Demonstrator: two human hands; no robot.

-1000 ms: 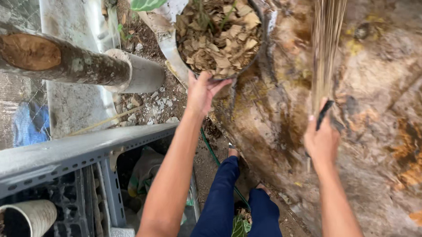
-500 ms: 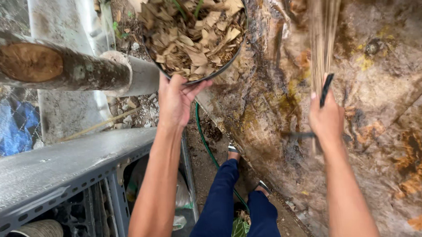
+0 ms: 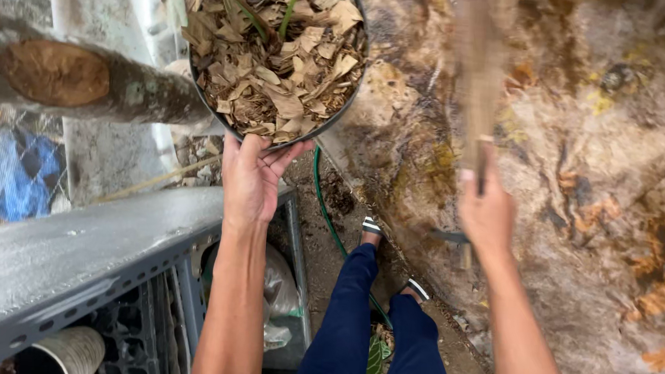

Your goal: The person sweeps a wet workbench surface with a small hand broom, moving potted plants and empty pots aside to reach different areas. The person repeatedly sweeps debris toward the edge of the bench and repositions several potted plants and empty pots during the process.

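Observation:
My left hand (image 3: 252, 177) grips the near rim of a round black basin (image 3: 324, 126) filled with dry brown leaves (image 3: 275, 55), held out in front of me. My right hand (image 3: 487, 210) is closed around the handle of a stick broom (image 3: 479, 73), whose bristles point up and away and look blurred. Below, my legs in dark blue trousers (image 3: 367, 325) stand on the dirt ground.
A cut log end (image 3: 54, 74) juts in from the left. A grey metal rack (image 3: 79, 249) stands at lower left with a pot (image 3: 70, 351) and a plastic bag (image 3: 278, 290) under it. A green hose (image 3: 327, 209) runs along the ground beside a stained concrete surface (image 3: 575, 184).
The basin of leaves has come closer and lower toward me in my left hand. My right hand with the broom has shifted slightly and is now blurred.

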